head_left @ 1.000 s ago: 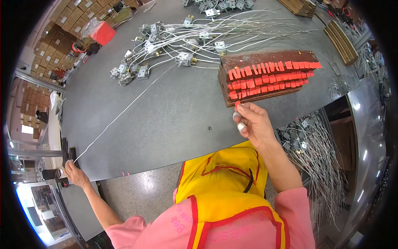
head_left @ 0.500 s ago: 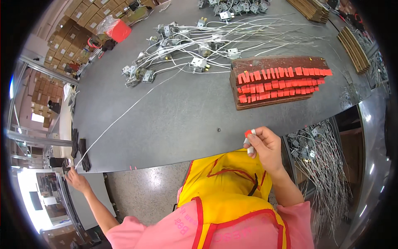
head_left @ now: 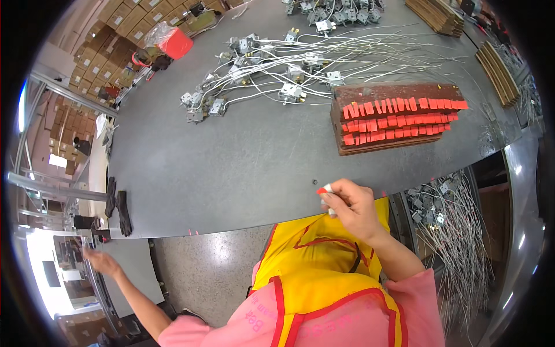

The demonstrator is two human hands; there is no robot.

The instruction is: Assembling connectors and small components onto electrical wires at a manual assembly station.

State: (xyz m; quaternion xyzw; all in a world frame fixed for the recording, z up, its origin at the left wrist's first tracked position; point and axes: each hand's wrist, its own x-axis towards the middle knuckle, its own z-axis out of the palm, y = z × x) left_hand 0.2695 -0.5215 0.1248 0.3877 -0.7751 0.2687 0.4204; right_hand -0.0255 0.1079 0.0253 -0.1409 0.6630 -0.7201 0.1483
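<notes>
My right hand is above the table's front edge, by my yellow apron. Its thumb and fingertips are pinched on a small piece of red tape, and white coverings wrap some of those fingertips. My left hand reaches far out past the table's left corner; its fingers are small and blurred, and no wire shows in it. On the table beyond lie several metal switch-like parts with white wires. A brown block to the right carries rows of red tape pieces.
Dark gloves lie at the table's left edge. A red container stands far left, near stacked cartons. More metal parts are piled at the back. A bin of wired parts sits below the right edge.
The white wire that stretched from the parts to my left hand no longer shows across the table. My left hand has moved outward and lower. My right hand has shifted left with the red tape.
</notes>
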